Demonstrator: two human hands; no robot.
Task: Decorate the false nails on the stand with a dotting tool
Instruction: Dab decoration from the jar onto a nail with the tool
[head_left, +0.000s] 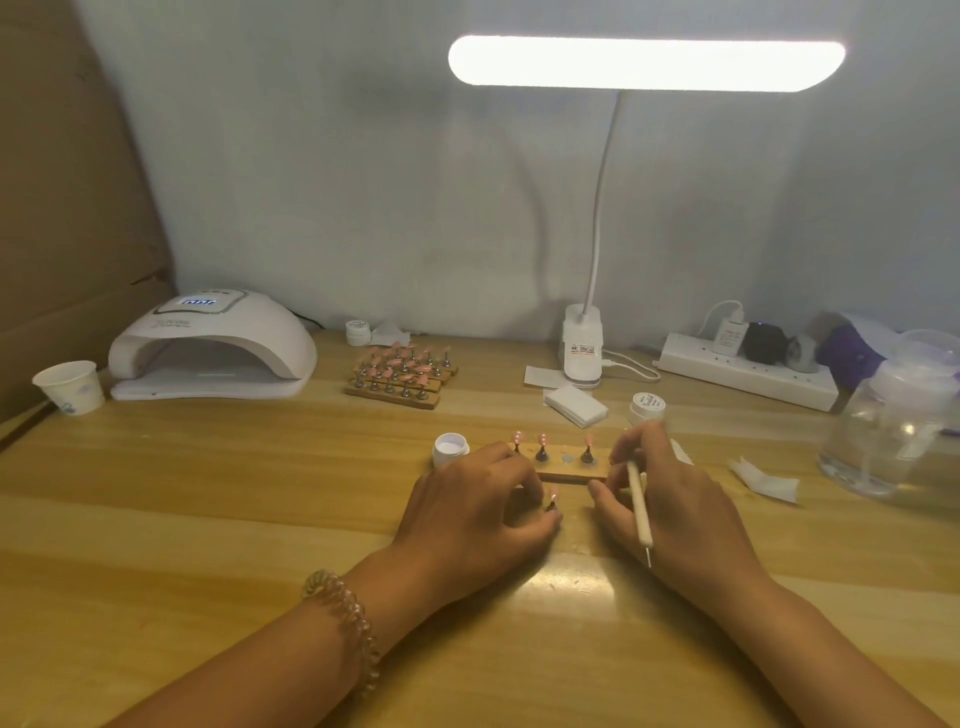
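- A paper cup (67, 387) and a white curing lamp (208, 348) sit at the left of the wooden desk (208, 519).
- The left hand (478, 512) pinches a single false nail (552, 498) on its peg, just in front of the stand (571, 472).
- Three pink false nails (543, 439) stand upright on the stand at mid-desk.
- The right hand (680, 514) grips the dotting tool (638, 506), its metal tip pointing toward the person.
- A glass jar (883, 441) stands at far right.

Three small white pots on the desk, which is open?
The pot left of the wooden stand: lidless, white inside. The right pot, behind the right hand, and the back pot, beside the curing lamp, have lids on.
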